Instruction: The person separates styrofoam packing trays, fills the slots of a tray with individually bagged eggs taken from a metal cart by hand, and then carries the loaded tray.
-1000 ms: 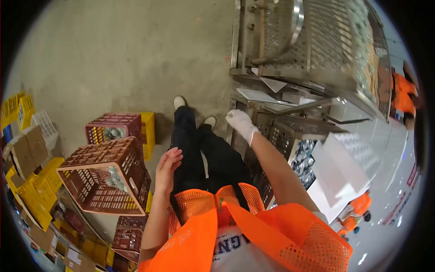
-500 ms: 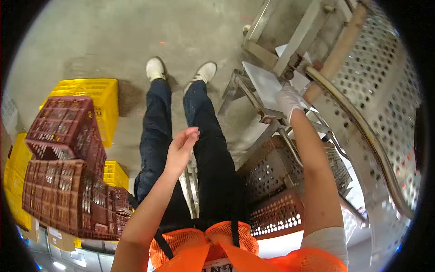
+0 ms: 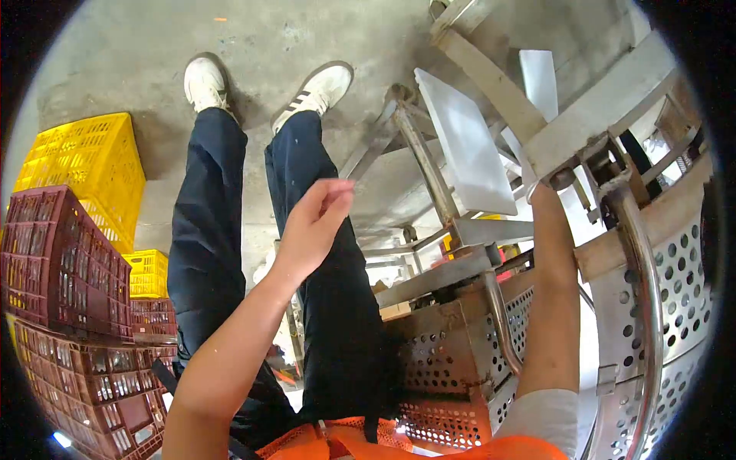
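Head view: at the bottom edge of the frame, an orange vest (image 3: 337, 441) is showing, with dark trousers (image 3: 337, 337) extending upward from it. At mid-frame, the bare left hand (image 3: 310, 234) is hovering in front of one trouser leg; its grip is standing loosely spread, the fingers curving and the thumb lying just below them. At the right edge, a perforated metal casing (image 3: 681, 303) is carrying a tubular handle (image 3: 652, 314). Right of bottom centre, a perforated metal bin (image 3: 437, 360) is standing beside the right forearm. Right of centre, the right hand (image 3: 527, 173) is reaching behind the metal frame (image 3: 590, 123), which is mostly hiding it; the state of its grip cannot be determined. Just left of that hand, a white panel (image 3: 469, 149) is resting tilted by the frame; contact cannot be confirmed. Toward the upper right, a second white panel (image 3: 540, 80) is showing. At left, maroon crates (image 3: 88, 268) are standing stacked near yellow crates (image 3: 84, 165). At upper left, white shoes (image 3: 205, 83) are resting on the concrete floor (image 3: 368, 38).
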`<state>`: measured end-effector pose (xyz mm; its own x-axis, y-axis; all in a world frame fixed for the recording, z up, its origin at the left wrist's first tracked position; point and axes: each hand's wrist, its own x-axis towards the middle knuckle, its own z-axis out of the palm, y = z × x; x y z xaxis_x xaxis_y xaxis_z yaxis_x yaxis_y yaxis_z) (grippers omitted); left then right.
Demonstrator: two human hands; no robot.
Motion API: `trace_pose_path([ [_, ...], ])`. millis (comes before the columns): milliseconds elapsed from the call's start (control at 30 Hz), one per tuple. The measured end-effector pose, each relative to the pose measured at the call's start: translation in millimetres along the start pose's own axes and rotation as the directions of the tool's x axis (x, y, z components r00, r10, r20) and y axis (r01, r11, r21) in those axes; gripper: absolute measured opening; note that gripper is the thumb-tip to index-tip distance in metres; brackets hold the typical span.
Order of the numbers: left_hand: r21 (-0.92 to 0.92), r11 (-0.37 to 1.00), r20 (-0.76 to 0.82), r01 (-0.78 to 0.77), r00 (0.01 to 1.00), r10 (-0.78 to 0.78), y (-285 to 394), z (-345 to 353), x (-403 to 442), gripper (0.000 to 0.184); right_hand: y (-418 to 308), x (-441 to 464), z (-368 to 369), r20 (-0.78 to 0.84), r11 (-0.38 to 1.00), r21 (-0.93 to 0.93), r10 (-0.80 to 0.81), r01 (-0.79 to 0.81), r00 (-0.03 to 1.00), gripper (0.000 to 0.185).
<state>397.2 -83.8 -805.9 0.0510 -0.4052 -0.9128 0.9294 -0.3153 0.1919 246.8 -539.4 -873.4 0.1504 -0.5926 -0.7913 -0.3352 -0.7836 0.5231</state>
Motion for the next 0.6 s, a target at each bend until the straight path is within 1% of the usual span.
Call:
trace_pose_path([
  [33,-0.06,0.998,-0.002,-0.029,1.0,0.029,5.8,2.0,3.1,0.036,3.3,-7.2,-3.4,-0.008,1.0,0.01,-0.012,0.012,1.0,0.039],
  [133,-0.148,0.989,-0.044,-0.003,0.999,-0.004,21.8,8.4,11.5,0.042,15.0,-35.3,-20.0,-0.056,0.996,0.062,-0.064,0.068,0.996,0.036],
  [167,-0.183,0.98,-0.061,0.074,0.994,-0.086,29.9,13.0,11.4,0.043,17.3,-47.9,-27.7,-0.075,0.992,0.08,-0.089,0.095,0.993,0.035],
  [300,-0.252,0.963,0.023,0.098,0.995,-0.096,37.4,20.7,14.0,0.037,6.3,-119.5,-71.7,-0.151,0.951,0.178,-0.228,0.254,0.962,0.032],
  [333,-0.261,0.961,0.031,0.095,0.995,-0.09,38.1,21.5,14.8,0.037,-4.8,-140.7,-87.1,-0.156,0.942,0.17,-0.263,0.288,0.952,0.031],
  [367,-0.27,0.959,0.036,0.091,0.996,-0.084,37.5,21.3,15.8,0.037,-19.9,-159.2,-102.1,-0.111,0.958,0.071,-0.271,0.279,0.956,0.03],
  [400,-0.279,0.956,0.039,0.087,0.996,-0.079,37.2,20.0,16.6,0.037,-41.9,-174.9,-119.4,-0.042,0.962,-0.098,-0.259,0.254,0.965,0.03],
  [433,-0.299,0.95,0.032,0.089,0.996,-0.084,37.7,18.1,16.6,0.037,-68.2,-189.0,-138.7,0.071,0.89,-0.404,-0.198,0.21,0.978,0.027],
  [533,-0.342,0.935,0.006,0.09,0.996,-0.094,39.6,13.0,14.6,0.037,-93.3,-188.6,-130.8,0.09,0.931,-0.319,-0.158,0.178,0.983,0.027],
  [567,-0.344,0.935,0.001,0.09,0.995,-0.095,41.1,12.0,14.2,0.037,-93.5,-179.7,-117.3,0.011,0.919,-0.296,-0.267,0.259,0.963,0.029],
  [600,-0.344,0.935,-0.002,0.089,0.995,-0.095,41.7,11.3,13.5,0.037,-101.4,-164.6,-107.7,0.116,0.926,-0.27,-0.243,0.266,0.963,0.034],
])
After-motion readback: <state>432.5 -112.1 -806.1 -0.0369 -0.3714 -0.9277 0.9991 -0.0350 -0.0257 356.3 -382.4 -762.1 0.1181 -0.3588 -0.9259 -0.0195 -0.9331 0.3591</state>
